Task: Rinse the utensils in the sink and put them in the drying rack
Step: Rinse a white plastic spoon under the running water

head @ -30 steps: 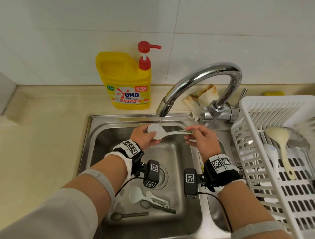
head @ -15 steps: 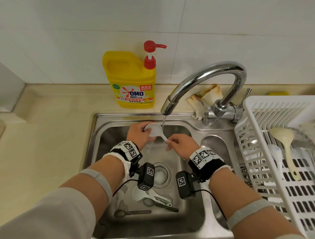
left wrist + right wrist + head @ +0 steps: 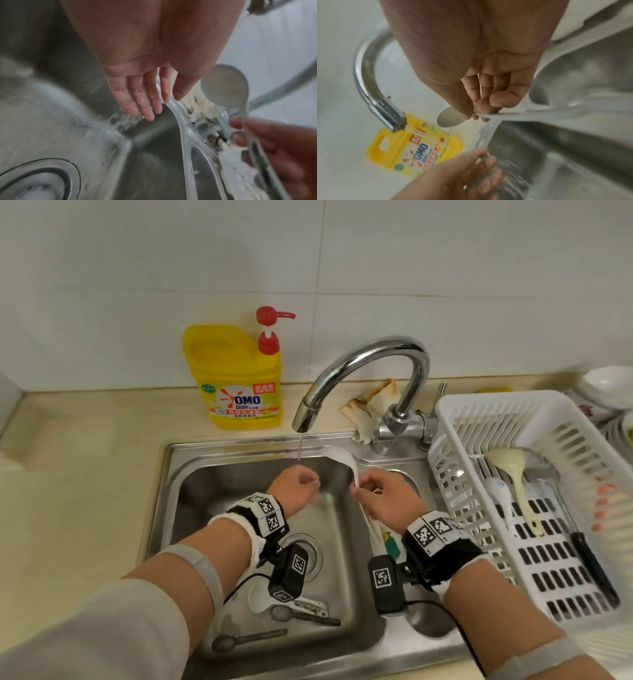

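The stainless steel sink (image 3: 178,484) holds a white spoon with a patterned handle (image 3: 260,597) and two dark metal spoons (image 3: 301,615) on its floor near the drain. To its right stands the white slotted plastic drying rack (image 3: 479,412), with a cream rice paddle (image 3: 510,474) and other utensils lying in it. Behind the sink sits a yellow detergent jug with a red pump (image 3: 239,378). The curved chrome tap (image 3: 359,368) runs a thin stream. The right hand (image 3: 387,498) pinches the handle of a white plastic spoon (image 3: 346,462), bowl raised just right of the stream. The left hand (image 3: 294,491) is released, wet fingers (image 3: 137,100) straight under the falling water, holding nothing.
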### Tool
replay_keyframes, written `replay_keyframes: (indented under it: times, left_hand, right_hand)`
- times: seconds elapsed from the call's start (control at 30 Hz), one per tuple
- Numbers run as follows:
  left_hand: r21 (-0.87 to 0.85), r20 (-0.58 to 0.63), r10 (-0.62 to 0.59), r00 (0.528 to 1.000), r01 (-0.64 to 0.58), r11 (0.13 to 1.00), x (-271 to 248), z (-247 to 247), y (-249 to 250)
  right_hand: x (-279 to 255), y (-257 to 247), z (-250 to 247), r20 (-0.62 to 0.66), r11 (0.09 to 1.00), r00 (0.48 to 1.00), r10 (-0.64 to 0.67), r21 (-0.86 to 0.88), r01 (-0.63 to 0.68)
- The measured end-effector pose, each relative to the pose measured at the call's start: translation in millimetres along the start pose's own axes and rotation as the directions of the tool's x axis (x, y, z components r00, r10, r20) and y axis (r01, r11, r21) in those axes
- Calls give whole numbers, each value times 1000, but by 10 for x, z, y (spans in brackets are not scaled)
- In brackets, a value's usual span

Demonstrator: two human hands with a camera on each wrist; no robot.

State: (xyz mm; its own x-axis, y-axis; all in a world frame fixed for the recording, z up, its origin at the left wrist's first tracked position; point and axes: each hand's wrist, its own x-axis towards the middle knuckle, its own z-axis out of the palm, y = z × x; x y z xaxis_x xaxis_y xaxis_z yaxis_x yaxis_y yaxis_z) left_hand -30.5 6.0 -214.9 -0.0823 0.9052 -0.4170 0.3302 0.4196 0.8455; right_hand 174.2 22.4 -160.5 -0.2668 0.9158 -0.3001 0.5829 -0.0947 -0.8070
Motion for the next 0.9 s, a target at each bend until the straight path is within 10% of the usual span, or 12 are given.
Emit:
replay_keyframes:
  times: [0.2,0.47,0.67,0.9]
  left_hand:
    - [421,163,185,969,-238,875,-94,357,609]
    - [521,322,333,886,-459,720,-218,878,1292]
    - [618,396,293,870,-488,616,-213,1168,1403]
    - [639,421,232,877,-468,610,-126,1266,1447]
  right_hand:
    - [-433,-116,-849,-135,989,990,-50,-147,29]
    - [-790,269,-2100,-336,908,935,111,-348,-233]
    - [-857,876,-2367,-207,712,885,418,-530,-460]
    - [-645,1118,-2172,13,756,849,528,-464,-463]
